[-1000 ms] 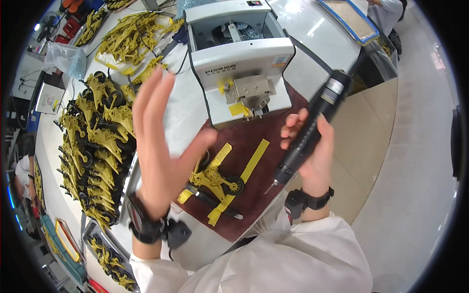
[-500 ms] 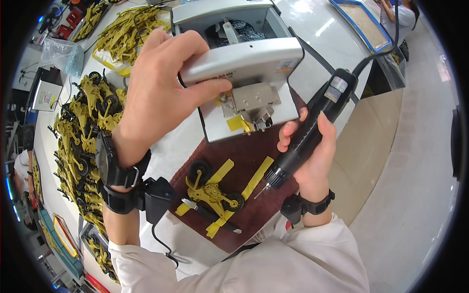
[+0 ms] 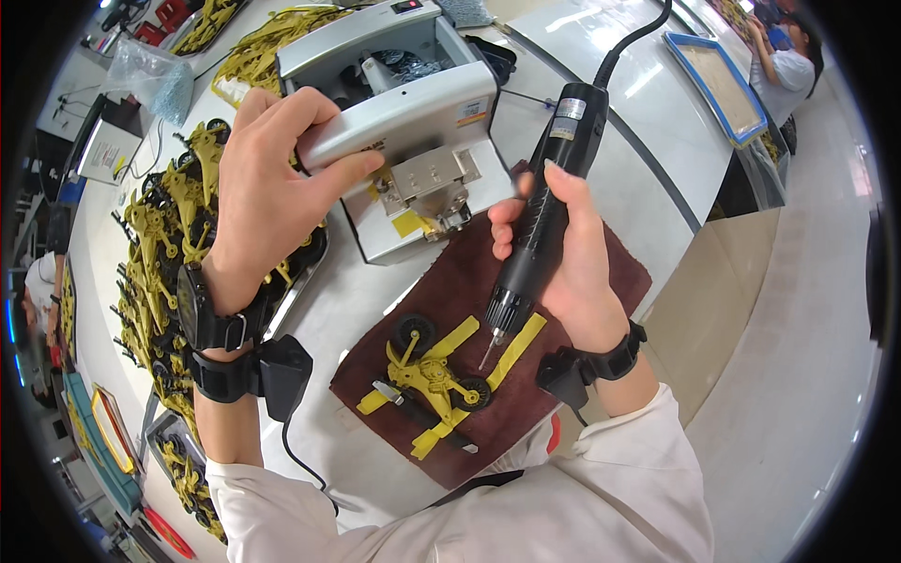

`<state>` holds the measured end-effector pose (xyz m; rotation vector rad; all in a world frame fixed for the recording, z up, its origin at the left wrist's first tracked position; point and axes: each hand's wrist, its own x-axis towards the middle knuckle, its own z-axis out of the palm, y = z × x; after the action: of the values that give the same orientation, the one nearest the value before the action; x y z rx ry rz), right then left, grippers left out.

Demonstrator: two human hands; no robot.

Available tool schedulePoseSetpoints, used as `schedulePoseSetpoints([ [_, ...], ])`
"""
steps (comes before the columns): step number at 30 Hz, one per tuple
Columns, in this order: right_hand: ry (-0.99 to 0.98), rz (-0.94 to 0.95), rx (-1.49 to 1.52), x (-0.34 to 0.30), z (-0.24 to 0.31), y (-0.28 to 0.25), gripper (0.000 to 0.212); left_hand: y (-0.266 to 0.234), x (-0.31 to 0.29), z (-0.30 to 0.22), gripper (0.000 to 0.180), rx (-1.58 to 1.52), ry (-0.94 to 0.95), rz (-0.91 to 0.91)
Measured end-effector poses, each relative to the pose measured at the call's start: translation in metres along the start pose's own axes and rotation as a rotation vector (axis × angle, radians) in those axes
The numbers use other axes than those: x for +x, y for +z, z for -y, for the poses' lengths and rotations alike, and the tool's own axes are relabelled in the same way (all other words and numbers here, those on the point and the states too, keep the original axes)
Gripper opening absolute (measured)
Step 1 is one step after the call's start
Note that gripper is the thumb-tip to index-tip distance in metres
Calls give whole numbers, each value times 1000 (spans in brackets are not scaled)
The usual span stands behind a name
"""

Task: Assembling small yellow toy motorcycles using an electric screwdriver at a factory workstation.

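My left hand (image 3: 277, 188) grips the near left edge of a silver-grey screw feeder (image 3: 413, 117), thumb across its front and fingers over the top. Dark small screws show in its open tray. In my right hand (image 3: 577, 263) is a black electric screwdriver (image 3: 540, 211), its thin bit pointing down over the dark red mat (image 3: 375, 342). Below the bit lies a small yellow toy motorcycle (image 3: 422, 380) with black wheels. Yellow strips (image 3: 521, 347) lie around it, and a black-handled utility knife (image 3: 427, 418) rests beside it.
Many yellow motorcycles (image 3: 150, 263) are piled at the left, with more yellow parts (image 3: 272, 42) behind. A clear bag (image 3: 150, 80) stands far left. The screwdriver's cord (image 3: 624, 47) runs up and away. A blue-rimmed tray (image 3: 713, 89) and another person (image 3: 788, 66) are at far right.
The screw feeder has shifted left with my left hand, uncovering more of the mat. The screwdriver has moved left and stands more upright, its bit near the motorcycle's right wheel.
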<state>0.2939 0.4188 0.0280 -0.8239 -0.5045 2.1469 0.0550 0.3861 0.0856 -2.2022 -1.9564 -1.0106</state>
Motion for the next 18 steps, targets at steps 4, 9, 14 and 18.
schedulePoseSetpoints([
  [4,-45,-45,-37,9,3,-2,32,7,1,1,30,22,35,-77],
  [9,-47,-6,-75,10,8,-10,30,9,4,12,30,35,52,-107],
  [14,8,-55,-69,-9,15,-52,25,11,10,4,31,-25,66,-161],
  [18,25,-74,-39,-20,7,-63,25,5,14,0,31,3,40,-86],
])
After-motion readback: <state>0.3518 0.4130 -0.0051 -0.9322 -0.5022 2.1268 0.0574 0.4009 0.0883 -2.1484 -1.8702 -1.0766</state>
